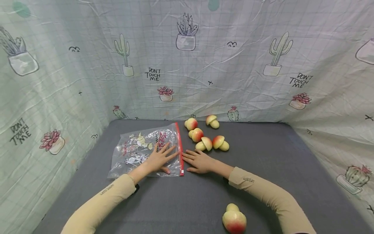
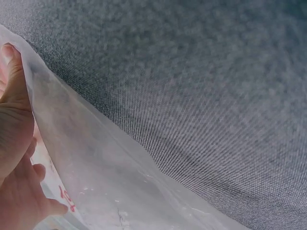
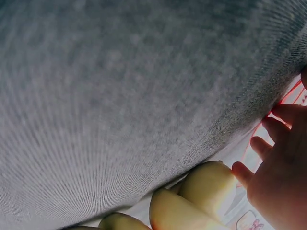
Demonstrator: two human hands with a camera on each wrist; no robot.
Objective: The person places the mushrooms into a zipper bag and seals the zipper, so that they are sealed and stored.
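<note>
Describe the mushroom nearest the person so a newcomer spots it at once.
On the grey table, find the tan right sleeve. Left of it, at the bottom of the head view, lies the mushroom, yellow with a red patch. It lies alone, while the other five mushrooms sit beyond the right hand.

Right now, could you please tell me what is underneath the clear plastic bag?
Through the clear plastic bag, the grey tabletop shows underneath. The left hand rests on top, so what is under it and behind the printed figures cannot be seen.
</note>
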